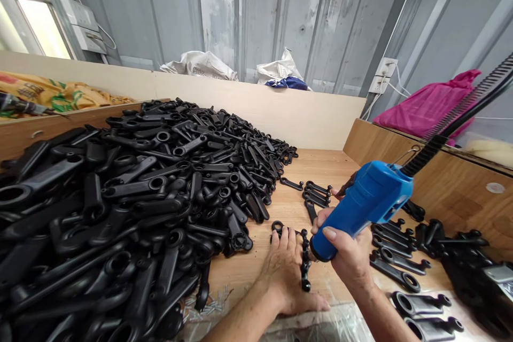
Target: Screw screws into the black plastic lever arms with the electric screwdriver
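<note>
My right hand (348, 251) is wrapped round a blue power screwdriver (366, 200), which is tilted with its lower end down and to the left. That end meets the round knobs of a row of black crank handles (305, 262). My left hand (285, 267) lies over these handles, its fingers pressed together on them and its thumb stretched to the right along the near edge. Most of the handles are hidden under the palm. One ring end (277, 226) shows beyond the fingertips.
A big heap of black handles (160, 187) fills the left. Further handles (316, 192) lie behind my hands and in rows (395, 240) at the right. Small screws (212, 303) lie near the front. Wooden boards (256, 104) border the table; a pink bag (425, 107) sits at right.
</note>
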